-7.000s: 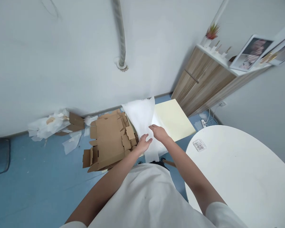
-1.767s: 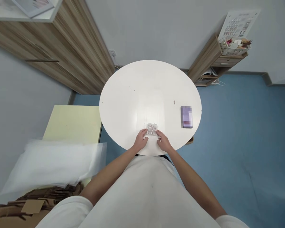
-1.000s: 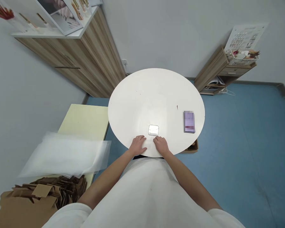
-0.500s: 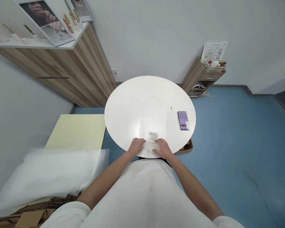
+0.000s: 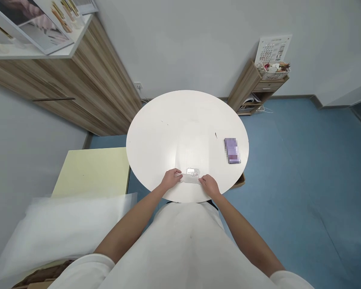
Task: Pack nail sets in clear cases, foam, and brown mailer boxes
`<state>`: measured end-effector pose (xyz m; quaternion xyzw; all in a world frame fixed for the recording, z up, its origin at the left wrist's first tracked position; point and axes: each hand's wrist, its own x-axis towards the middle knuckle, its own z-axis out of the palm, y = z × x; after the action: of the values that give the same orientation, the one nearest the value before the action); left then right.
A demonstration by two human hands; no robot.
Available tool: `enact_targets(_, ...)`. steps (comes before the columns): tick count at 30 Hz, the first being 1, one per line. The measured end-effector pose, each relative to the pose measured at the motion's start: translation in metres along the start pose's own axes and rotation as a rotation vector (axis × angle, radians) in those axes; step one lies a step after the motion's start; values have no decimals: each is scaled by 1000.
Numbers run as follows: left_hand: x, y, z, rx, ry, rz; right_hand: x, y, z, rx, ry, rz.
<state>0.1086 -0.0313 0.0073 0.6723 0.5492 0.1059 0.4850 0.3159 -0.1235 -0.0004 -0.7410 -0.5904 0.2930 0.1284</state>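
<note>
A small clear plastic case lies near the front edge of the white oval table. A thin whitish translucent sheet lies over the case's near part, its edge lifted between my hands. At the left end of that edge, my left hand pinches the sheet with bent fingers. My right hand is closed on the right end, beside the case's lower right corner. What the case contains is too small to make out.
A purple pixelated packet lies at the table's right. A small dark object is near it. To the left stands a pale yellow table with translucent sheets. A wooden cabinet and a small shelf unit stand behind.
My hands have taken hold of the sheet's near edge and brought it up over the near part of the case. The view has shifted slightly.
</note>
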Motion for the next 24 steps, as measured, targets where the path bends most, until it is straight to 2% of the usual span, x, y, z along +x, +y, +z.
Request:
enact_targets(3, 10, 1, 1, 21, 4, -97, 7, -2, 0, -23, -12, 68)
enact_targets(6, 16, 2, 5, 148, 55, -94, 10, -2, 3, -25, 2, 66)
enact_targets(10, 18, 4, 15, 308, 139, 72, 10, -4, 7, -94, 126, -44)
enact_targets(13, 18, 5, 20, 338, 195, 234, 10, -7, 10, -159, 121, -210)
enact_targets(15, 18, 7, 20, 307, 137, 331, 11, -9, 11, -172, 67, -298)
enact_targets(19, 16, 11, 15, 277, -112, 535, 10, -10, 9, -173, 12, -349)
enact_targets(24, 12, 16, 10, 398, -250, 601, 9, -8, 4, -165, -68, -400)
